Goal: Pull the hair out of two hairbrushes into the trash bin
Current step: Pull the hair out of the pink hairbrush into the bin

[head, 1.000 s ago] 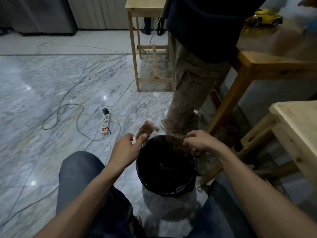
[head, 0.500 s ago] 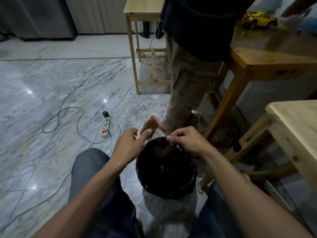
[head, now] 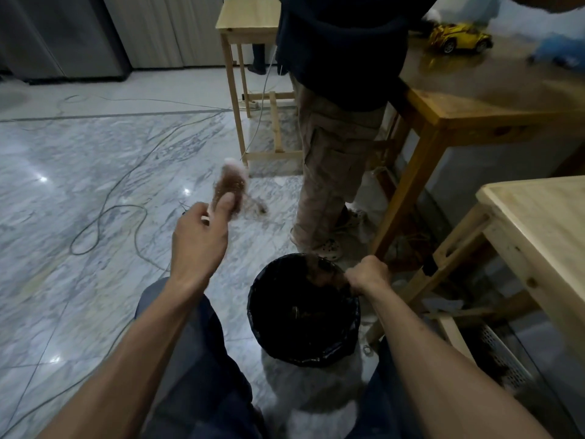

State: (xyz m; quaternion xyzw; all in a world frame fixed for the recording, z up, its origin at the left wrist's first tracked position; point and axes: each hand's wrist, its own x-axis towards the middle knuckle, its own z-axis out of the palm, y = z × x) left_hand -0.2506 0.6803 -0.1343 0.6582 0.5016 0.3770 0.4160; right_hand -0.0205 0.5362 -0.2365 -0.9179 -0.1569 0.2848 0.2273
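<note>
Head cam, looking down past both forearms. L hand (head: 198, 240) raised over the marble floor (head: 79, 185), well left of and above the trash bin (head: 304, 353); fingers and thumb curled round the handle of a hairbrush (head: 229, 188), thumb pressed up along the base of the brush head. Brush head points up and away, motion-blurred, matted w/ reddish-brown hair; pale rim shows at the tip. A loose wisp of hair trails off the right side of the brush head. R hand (head: 367, 275) sits at the bin's far-right rim, fingers curled tight in a fist on a brown hair clump (head: 326, 275) that hangs just inside the rim, over the opening. Bin is black, bag-lined, round, on the floor between the person's knees; dark inside, contents hard to make out. Hands well apart. Only one brush in view. Another person (head: 335, 122) in dark top and khaki cargo trousers stands just beyond the bin, beside a wooden table (head: 474, 112) w/ a yellow toy car (head: 459, 38) on it. Lighter wooden table (head: 538, 217) at right. Cables (head: 104, 217) loop across the floor at left.
</note>
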